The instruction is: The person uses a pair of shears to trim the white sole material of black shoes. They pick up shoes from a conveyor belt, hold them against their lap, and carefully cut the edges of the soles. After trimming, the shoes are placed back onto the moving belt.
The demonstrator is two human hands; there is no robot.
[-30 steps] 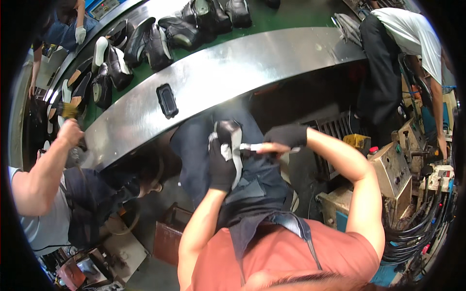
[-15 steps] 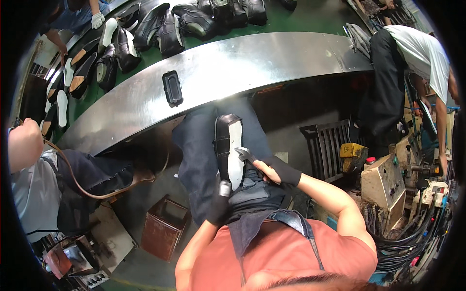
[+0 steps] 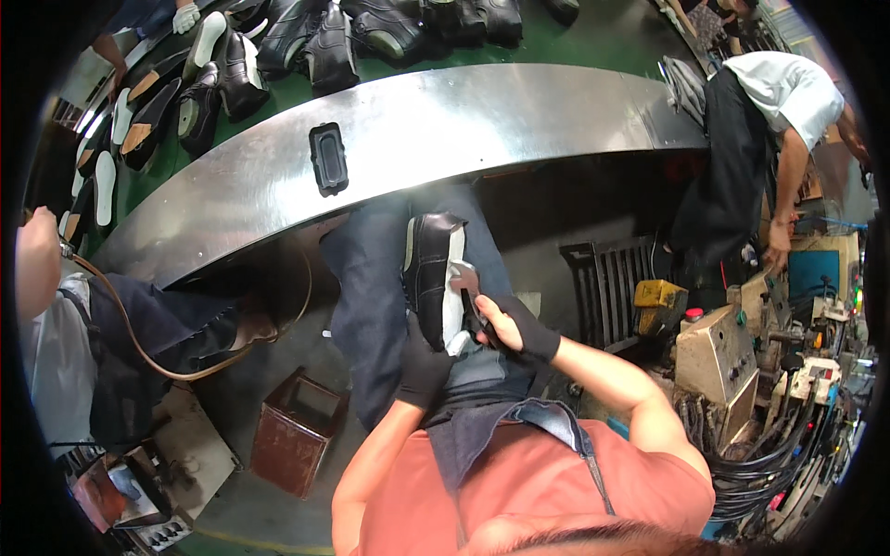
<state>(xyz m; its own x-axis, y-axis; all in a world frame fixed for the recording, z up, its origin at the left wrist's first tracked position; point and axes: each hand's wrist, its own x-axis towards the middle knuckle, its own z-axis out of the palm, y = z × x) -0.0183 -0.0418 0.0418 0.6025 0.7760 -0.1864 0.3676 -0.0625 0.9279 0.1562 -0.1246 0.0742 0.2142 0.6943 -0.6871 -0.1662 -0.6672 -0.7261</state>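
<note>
Across my lap lies a black leather shoe (image 3: 432, 278) with a white underside (image 3: 454, 310), toe end pointing away from me. My left hand (image 3: 425, 363), in a dark fingerless glove, grips the shoe at its near end. My right hand (image 3: 521, 329), gloved the same way, is closed around a metal tool that looks like pincers (image 3: 464, 284). The tool's head lies against the white underside on the shoe's right side. Its handles are mostly hidden in my fingers.
A curved metal ledge (image 3: 408, 111) crosses ahead, bearing a black tray (image 3: 328, 159). Beyond it, several black shoes (image 3: 331, 51) stand on a green surface (image 3: 547, 46). A brown box (image 3: 295, 431) sits lower left. Machinery (image 3: 714, 347) and a bending person (image 3: 783, 93) are at right; another person's hand (image 3: 37, 264) is at left.
The shoe has rolled so more of its black side shows and less of its white underside. My left hand has shifted along it. The pincers have turned more upright. The person at right has moved.
</note>
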